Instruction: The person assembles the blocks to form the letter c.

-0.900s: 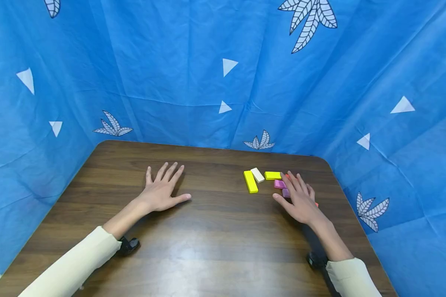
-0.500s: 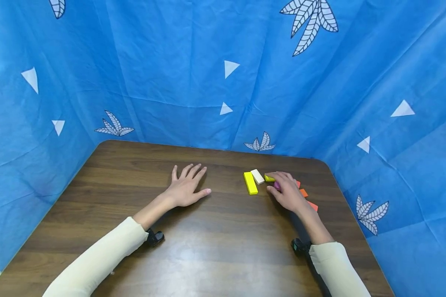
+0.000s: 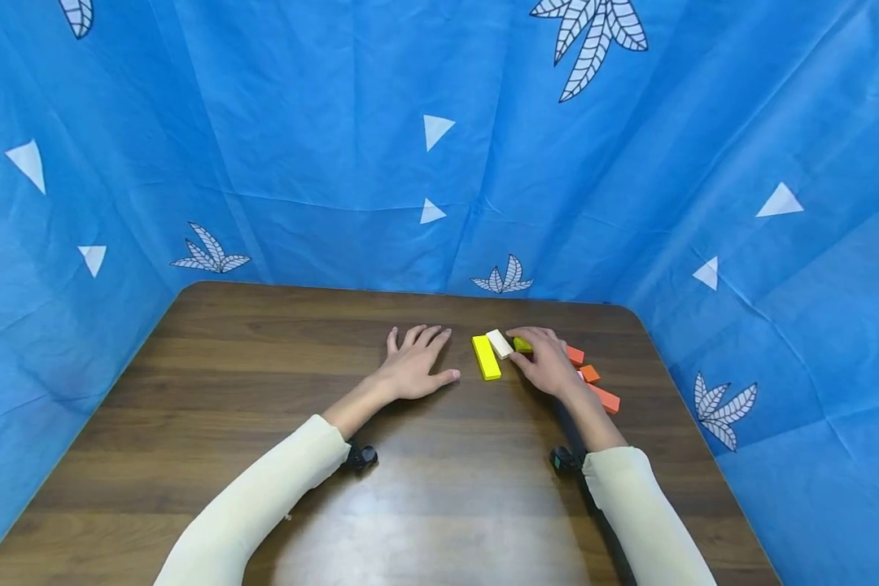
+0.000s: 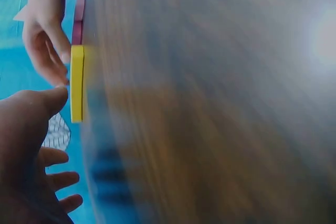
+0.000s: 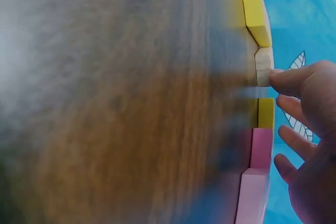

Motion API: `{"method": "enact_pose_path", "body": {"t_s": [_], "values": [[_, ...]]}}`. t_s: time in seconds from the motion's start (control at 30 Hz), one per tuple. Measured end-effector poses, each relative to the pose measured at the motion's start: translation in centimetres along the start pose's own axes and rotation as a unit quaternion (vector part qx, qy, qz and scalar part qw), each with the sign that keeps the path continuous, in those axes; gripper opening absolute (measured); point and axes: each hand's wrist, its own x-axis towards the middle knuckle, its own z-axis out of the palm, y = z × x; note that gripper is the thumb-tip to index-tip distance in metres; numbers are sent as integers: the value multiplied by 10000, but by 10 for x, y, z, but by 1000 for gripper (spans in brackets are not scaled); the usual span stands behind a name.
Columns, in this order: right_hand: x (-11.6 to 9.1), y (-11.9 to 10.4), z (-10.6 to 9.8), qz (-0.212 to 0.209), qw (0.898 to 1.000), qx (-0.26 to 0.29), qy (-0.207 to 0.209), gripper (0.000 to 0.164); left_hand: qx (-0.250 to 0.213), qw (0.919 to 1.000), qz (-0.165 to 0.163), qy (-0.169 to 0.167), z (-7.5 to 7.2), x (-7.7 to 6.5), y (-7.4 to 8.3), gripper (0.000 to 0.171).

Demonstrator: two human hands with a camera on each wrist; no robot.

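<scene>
- The left hand (image 3: 413,370) is held near the long yellow block (image 3: 487,358), fingers spread.
- On the counter (image 3: 264,366), the white block (image 3: 499,343) is flanked by the right hand (image 3: 545,366), fingers parted.

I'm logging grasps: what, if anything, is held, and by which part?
The left hand holds nothing; whether the right hand grips the white block cannot be told.

Head cam high, fwd/dn; wrist cams (image 3: 362,458) close, prob. share yellow block (image 4: 77,84).

No legible txt, nos., labels, brands or signs in any cam view.
</scene>
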Motion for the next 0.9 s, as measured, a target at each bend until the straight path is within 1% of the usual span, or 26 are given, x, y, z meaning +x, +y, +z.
{"method": "enact_pose_path", "body": {"t_s": [0.13, 0.27, 0.37, 0.5, 0.67, 0.9], "values": [[4, 1, 3, 169, 9999, -6, -16, 47, 4, 9999, 24, -101, 6, 11, 16, 88], [6, -2, 4, 287, 9996, 5, 48, 48, -37, 10000, 14, -81, 13, 23, 30, 90], [8, -5, 6, 312, 9995, -19, 75, 50, 2, 10000, -32, -5, 18, 30, 38, 90], [11, -9, 8, 369, 9992, -82, 109, 57, -105, 9999, -126, 53, 16, 36, 48, 91], [15, -11, 11, 464, 9988, -99, 151, 60, -292, 9995, -129, 73, 15, 41, 51, 93], [19, -11, 12, 528, 9984, -162, 120, 49, -390, 9992, 40, 96, 14, 43, 48, 91]]}}
